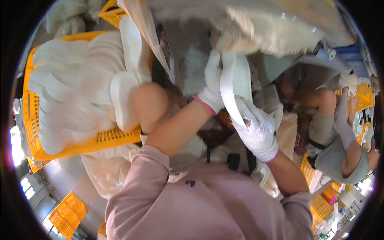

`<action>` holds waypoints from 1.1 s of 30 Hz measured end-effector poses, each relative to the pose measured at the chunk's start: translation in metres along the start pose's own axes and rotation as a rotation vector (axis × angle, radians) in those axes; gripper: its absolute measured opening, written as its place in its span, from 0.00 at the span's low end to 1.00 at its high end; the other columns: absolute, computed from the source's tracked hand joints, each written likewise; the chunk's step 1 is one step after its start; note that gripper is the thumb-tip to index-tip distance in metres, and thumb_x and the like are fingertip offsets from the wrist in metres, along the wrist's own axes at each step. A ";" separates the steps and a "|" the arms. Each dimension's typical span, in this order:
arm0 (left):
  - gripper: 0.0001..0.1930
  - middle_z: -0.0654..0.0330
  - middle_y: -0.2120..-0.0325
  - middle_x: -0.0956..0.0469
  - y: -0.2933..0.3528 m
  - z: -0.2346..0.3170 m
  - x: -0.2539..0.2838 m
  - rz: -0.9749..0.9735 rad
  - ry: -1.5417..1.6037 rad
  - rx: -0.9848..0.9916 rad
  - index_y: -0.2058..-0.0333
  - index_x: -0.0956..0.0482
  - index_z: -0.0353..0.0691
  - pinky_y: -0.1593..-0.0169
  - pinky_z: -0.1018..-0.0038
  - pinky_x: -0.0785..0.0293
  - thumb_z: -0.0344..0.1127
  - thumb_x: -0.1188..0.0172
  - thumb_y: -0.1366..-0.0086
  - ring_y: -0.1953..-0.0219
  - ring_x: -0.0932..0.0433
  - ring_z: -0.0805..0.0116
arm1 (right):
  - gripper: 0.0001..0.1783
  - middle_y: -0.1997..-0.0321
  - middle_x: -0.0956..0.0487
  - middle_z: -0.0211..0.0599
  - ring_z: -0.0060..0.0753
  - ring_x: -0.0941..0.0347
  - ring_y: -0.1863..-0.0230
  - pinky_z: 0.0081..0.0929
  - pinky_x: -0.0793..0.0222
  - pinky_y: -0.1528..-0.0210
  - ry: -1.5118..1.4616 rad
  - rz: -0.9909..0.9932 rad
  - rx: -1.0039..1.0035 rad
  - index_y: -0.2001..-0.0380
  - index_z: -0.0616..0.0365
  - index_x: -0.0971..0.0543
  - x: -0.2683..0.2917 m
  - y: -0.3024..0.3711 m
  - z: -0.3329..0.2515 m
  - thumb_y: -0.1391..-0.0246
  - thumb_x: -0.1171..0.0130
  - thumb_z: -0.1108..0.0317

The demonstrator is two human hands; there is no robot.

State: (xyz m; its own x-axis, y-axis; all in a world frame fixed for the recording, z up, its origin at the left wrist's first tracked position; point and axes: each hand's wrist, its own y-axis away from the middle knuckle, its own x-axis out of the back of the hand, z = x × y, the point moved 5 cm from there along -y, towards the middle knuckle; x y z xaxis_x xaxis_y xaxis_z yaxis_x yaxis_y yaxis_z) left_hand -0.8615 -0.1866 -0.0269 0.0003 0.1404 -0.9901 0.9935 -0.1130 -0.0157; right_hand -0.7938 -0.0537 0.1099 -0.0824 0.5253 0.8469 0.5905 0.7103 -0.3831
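Note:
A white foam shoe sole stands tilted up in front of me, held in both hands. My left hand, in a white knit glove with a pink cuff, grips its left side near the far end. At the near end my right hand, in a similar white glove, has its fingers closed round the edge. The far tip of the sole is close to a pale, fuzzy, blurred part of a machine; I cannot tell whether they touch. Part of my left fingers is hidden behind the sole.
At my left a yellow plastic basket holds many stacked white soles. Pale cloth or plastic sheeting hangs below it. Another person in grey works on the right, by more yellow baskets. A yellow basket lies on the floor.

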 end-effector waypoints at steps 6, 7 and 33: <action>0.27 0.49 0.50 0.18 -0.026 0.027 0.054 0.608 -0.592 -0.141 0.46 0.21 0.39 0.40 0.59 0.22 0.56 0.57 0.23 0.46 0.20 0.50 | 0.11 0.70 0.16 0.41 0.47 0.17 0.72 0.42 0.22 0.71 0.134 0.025 -0.114 0.58 0.54 0.15 0.000 -0.046 0.019 0.42 0.27 0.64; 0.31 0.47 0.49 0.18 -0.027 0.020 0.048 0.470 -0.331 -0.088 0.43 0.22 0.36 0.39 0.56 0.22 0.59 0.58 0.23 0.45 0.19 0.48 | 0.09 0.69 0.16 0.44 0.51 0.17 0.71 0.42 0.22 0.70 0.069 0.014 -0.167 0.62 0.55 0.14 0.001 -0.043 0.015 0.41 0.26 0.64; 0.45 0.51 0.65 0.22 0.004 -0.026 0.025 0.410 -0.023 0.145 0.50 0.26 0.42 0.48 0.43 0.18 0.84 0.60 0.31 0.61 0.19 0.48 | 0.35 0.54 0.17 0.52 0.58 0.18 0.55 0.47 0.20 0.53 -0.074 -0.233 -0.553 0.40 0.61 0.22 0.005 -0.004 -0.035 0.51 0.24 0.59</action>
State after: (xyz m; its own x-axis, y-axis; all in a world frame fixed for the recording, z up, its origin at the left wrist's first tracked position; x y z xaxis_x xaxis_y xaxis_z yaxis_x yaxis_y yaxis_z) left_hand -0.8544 -0.1576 -0.0479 0.3876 0.0338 -0.9212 0.8854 -0.2918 0.3618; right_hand -0.7686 -0.0703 0.1284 -0.3041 0.4306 0.8498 0.8782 0.4725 0.0748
